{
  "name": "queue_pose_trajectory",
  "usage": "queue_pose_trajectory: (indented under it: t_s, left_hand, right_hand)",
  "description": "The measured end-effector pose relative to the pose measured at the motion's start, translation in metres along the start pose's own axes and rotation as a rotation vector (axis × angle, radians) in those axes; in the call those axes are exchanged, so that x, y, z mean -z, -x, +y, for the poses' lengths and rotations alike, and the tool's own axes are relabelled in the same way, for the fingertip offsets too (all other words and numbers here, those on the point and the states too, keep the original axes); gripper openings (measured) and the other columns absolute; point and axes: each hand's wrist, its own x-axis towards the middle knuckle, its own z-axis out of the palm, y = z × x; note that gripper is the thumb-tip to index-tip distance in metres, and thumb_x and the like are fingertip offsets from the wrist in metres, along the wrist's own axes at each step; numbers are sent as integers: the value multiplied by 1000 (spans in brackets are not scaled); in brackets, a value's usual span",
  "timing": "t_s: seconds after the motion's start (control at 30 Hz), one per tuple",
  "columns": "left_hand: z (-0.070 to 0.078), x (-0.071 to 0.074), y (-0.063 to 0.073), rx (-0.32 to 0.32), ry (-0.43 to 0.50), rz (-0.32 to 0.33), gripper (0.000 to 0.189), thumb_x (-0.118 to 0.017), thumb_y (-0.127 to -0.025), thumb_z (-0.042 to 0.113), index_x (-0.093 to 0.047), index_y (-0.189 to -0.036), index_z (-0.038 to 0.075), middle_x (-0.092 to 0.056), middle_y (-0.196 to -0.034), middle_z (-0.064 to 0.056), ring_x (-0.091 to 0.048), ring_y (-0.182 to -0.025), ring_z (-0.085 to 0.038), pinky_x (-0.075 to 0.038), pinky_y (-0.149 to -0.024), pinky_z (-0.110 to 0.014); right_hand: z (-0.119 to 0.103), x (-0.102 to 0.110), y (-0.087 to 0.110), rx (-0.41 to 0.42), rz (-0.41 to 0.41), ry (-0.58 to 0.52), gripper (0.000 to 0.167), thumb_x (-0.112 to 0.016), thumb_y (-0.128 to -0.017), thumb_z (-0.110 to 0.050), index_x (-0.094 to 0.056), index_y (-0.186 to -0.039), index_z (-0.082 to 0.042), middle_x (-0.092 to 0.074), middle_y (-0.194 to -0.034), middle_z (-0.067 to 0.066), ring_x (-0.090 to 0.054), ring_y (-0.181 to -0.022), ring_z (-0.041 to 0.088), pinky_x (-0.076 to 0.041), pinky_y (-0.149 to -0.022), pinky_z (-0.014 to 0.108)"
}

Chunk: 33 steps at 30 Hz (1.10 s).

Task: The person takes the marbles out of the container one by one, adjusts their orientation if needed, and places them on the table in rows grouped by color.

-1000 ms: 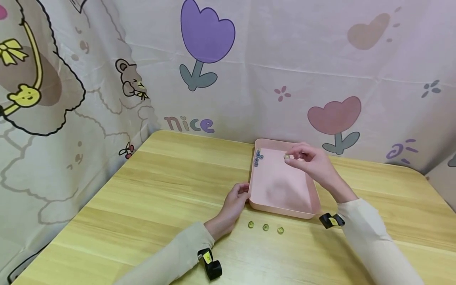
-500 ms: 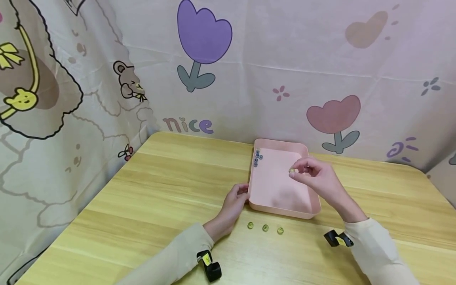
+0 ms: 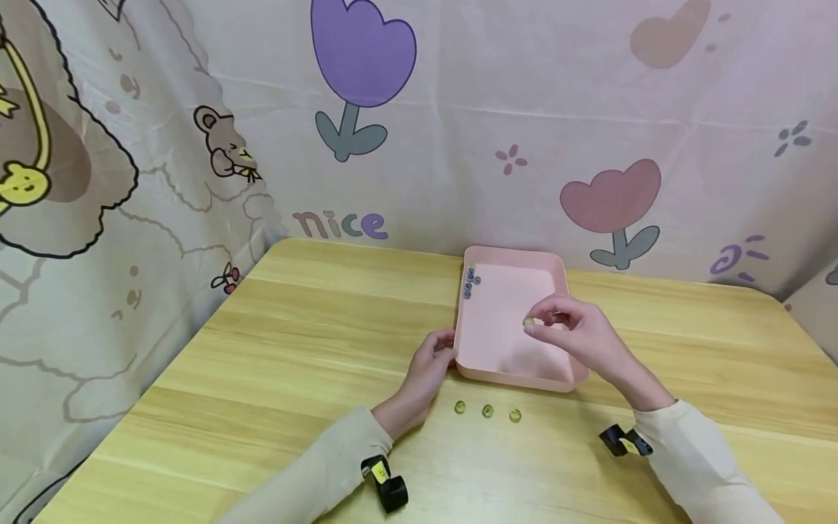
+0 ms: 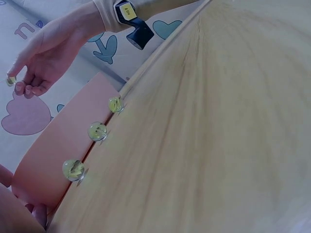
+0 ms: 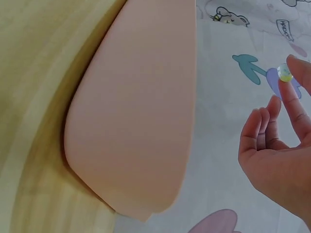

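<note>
My right hand [image 3: 579,335] is above the pink tray [image 3: 511,377], pinching a clear yellow-green marble [image 3: 528,322] between thumb and index finger. The right wrist view shows this marble [image 5: 285,73] at the fingertips, with the other fingers loosely bent. At the tray's left side, my left hand [image 3: 425,371] holds the wall near the front corner; part of its grip is hidden. Three similar marbles lie in a row on the table before the tray: left [image 3: 460,407], middle [image 3: 487,411] and right [image 3: 516,415]. Several blue marbles [image 3: 468,284] cluster inside along the tray's left wall.
The wooden table [image 3: 294,349] extends around the tray, its back edge against a patterned curtain [image 3: 445,167]. Each sleeve carries a black wrist camera, the left one [image 3: 386,484] low over the table and the right one [image 3: 625,441] beside the forearm.
My right hand has come nearer from the tray's far part, then shifted slightly left, still pinching the marble. My left hand stays at the tray's side. The head view has tilted slightly.
</note>
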Motion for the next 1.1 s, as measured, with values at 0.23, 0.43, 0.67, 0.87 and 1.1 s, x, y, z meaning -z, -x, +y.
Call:
queue_pose_trajectory:
  t_s: [0.23, 0.43, 0.67, 0.87, 1.1]
  left_hand:
    - [1, 0, 0, -9, -2, -2, 38, -46, -94, 2, -46, -132, -6, -50, -129, -18, -49, -118, -31, -41, -103, -41]
    - [2, 0, -2, -27, -4, -12, 39, -46, -95, 3, -45, -133, -5, -49, -130, -17, -48, -120, -30, -40, -104, -42]
    - [1, 1, -2, -1, -2, -3, 38, -46, -96, 2, -45, -133, -5, -49, -130, -17, -48, -120, -30, -40, -104, -41]
    - [1, 1, -1, -8, -1, -3, 39, -46, -95, 3, -45, -133, -5, -50, -130, -17, -48, -120, -30, -40, -104, -41]
    - [-1, 0, -1, -9, -10, -9, 39, -46, -95, 3, -45, -133, -5, -49, -130, -18, -47, -120, -30, -40, -105, -42]
  right_hand:
    - [3, -3, 4, 40, -30, 19, 10, -73, -85, -12, -71, -94, -10, -57, -87, 2, -50, -82, 16, -43, -66, 24]
    - [7, -4, 9, 32, -51, 24, 8, -73, -85, -13, -71, -93, -14, -58, -90, 7, -48, -85, 17, -42, -69, 27]
    - [11, -7, 17, 44, -87, 30, 9, -74, -84, -11, -71, -91, -16, -58, -90, 12, -48, -85, 16, -42, -69, 29]
    - [15, -8, 23, 42, -86, 74, 8, -74, -85, -13, -69, -87, -20, -56, -85, 0, -47, -84, 16, -40, -67, 29]
    - [19, -6, 35, 21, -105, 123, 9, -75, -84, -17, -69, -85, -24, -56, -85, -4, -48, -85, 17, -43, -67, 31]
